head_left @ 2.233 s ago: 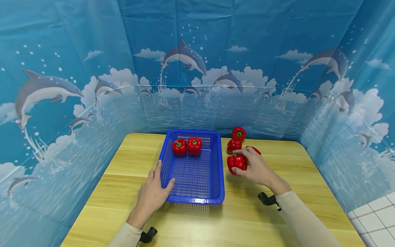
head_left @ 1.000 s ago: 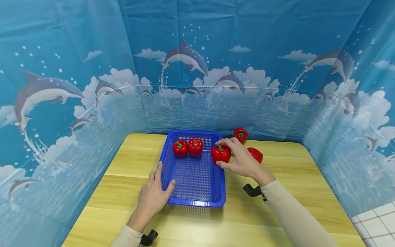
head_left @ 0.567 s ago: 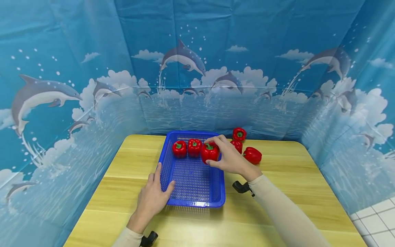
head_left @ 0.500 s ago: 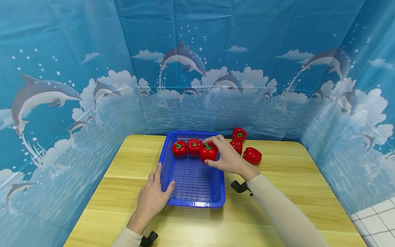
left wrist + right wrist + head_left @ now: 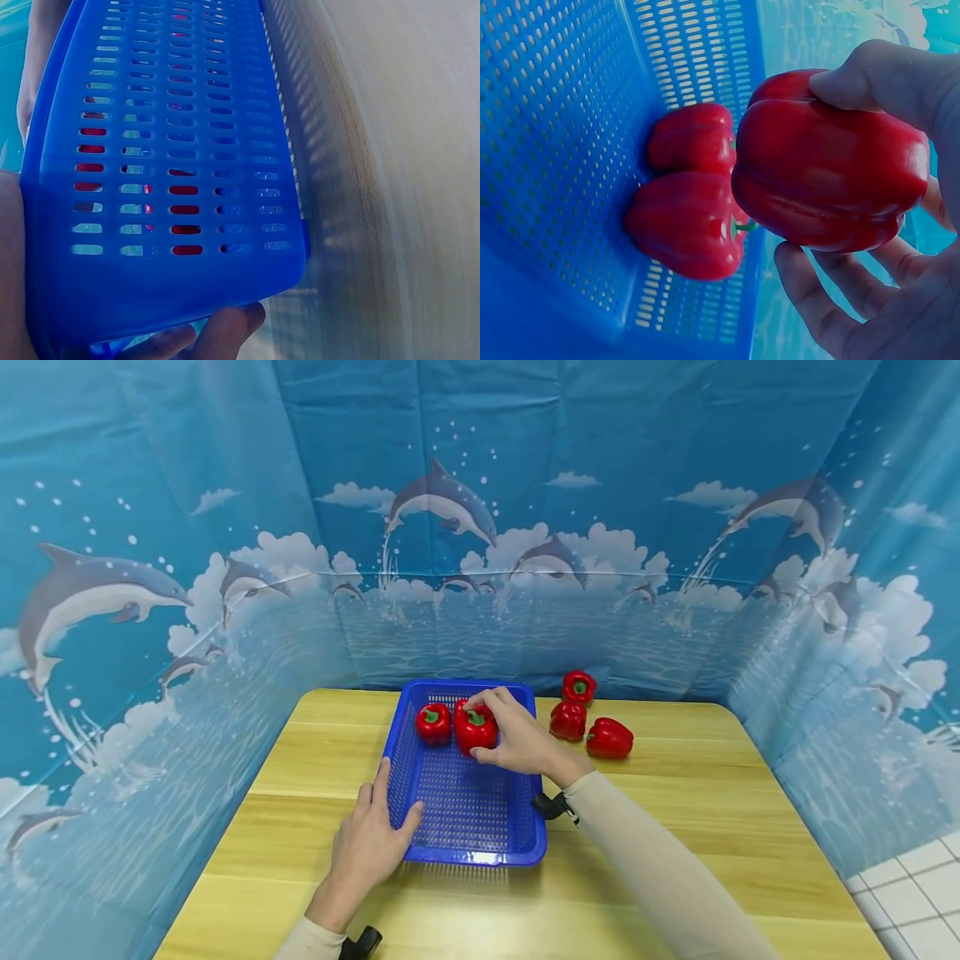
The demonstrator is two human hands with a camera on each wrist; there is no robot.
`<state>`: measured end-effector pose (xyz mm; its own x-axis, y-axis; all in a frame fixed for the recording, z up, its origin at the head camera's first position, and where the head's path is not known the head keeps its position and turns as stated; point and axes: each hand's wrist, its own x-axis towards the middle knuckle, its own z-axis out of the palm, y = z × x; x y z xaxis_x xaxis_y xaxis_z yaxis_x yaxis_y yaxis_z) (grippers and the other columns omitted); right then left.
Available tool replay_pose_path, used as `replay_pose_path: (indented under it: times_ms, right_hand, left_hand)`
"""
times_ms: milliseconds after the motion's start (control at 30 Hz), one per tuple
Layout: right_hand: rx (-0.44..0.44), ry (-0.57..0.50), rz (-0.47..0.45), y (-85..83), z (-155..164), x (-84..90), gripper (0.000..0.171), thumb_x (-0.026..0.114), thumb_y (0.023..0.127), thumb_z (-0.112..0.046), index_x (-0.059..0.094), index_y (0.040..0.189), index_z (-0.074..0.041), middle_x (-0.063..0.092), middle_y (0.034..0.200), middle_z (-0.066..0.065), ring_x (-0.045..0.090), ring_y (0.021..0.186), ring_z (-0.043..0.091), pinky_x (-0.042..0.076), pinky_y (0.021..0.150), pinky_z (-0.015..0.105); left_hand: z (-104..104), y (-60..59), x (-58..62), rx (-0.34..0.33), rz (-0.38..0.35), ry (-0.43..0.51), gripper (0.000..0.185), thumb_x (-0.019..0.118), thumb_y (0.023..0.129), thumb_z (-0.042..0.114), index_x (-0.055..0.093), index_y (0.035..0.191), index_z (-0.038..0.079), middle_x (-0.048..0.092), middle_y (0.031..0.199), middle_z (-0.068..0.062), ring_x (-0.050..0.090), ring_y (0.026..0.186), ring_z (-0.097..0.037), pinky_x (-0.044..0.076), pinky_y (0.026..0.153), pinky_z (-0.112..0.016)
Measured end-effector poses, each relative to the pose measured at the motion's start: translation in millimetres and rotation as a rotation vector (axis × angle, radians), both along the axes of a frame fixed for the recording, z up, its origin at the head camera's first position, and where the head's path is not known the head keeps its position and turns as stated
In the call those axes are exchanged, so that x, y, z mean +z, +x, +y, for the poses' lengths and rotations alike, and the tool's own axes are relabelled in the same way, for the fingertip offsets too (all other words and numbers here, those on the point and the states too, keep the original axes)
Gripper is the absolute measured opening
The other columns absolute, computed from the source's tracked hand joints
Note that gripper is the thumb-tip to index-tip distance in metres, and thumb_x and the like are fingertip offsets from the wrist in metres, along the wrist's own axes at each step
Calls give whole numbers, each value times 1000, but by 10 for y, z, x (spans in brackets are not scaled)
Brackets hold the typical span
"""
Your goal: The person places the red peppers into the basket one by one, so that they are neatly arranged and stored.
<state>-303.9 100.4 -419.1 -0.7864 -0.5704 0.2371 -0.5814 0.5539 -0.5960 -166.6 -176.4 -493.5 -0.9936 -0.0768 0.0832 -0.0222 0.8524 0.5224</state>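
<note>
My right hand [image 5: 521,737] holds a red bell pepper [image 5: 477,737] over the far half of the blue perforated basket [image 5: 491,858]. In the right wrist view its thumb lies on one side of the held pepper [image 5: 825,165], with the fingers on the other. Inside the basket sit two more red bell peppers, the left one [image 5: 432,724] and a second [image 5: 686,225]; the held one mostly hides one of them in the head view. At the basket's near left corner my left hand [image 5: 367,839] grips the rim, its fingers on the outer wall in the left wrist view.
Right of the basket, three red bell peppers lie on the wooden table [image 5: 300,810]: one at the back [image 5: 579,686], one in the middle [image 5: 567,720], one on its side [image 5: 610,738]. A dolphin-print curtain [image 5: 480,610] surrounds the table's back and sides.
My right hand has lifted the pepper from the table group and carried it left, over the basket's right rim to the peppers inside. The left hand has stayed at the basket corner.
</note>
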Motion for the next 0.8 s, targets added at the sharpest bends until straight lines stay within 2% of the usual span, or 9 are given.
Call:
replay_pose_path:
  times_ms: [233, 600, 800]
  right_hand:
    - [17, 23, -15, -55, -162, -39, 68, 96, 97, -21, 59, 153, -16, 59, 155, 16, 67, 141, 36, 67, 113, 57]
    - [59, 69, -50, -108, -340, -165, 68, 96, 96, -14, 57, 151, -14, 61, 150, 15, 66, 141, 33, 64, 119, 54]
    - [66, 83, -76, -143, -445, -221, 66, 95, 97, -13, 57, 151, -15, 59, 155, 15, 64, 143, 33, 62, 122, 57]
  left_hand:
    - [-5, 7, 21, -1, 15, -9, 103, 72, 112, 58, 18, 189, 15, 63, 153, -29, 57, 67, -24, 48, 53, -31]
    - [19, 1, 6, 2, 5, -18, 103, 72, 112, 57, 19, 189, 15, 65, 148, -29, 56, 65, -23, 47, 53, -30]
    - [12, -1, 5, 8, -8, -19, 103, 71, 112, 58, 18, 189, 16, 64, 149, -28, 56, 66, -23, 47, 53, -31]
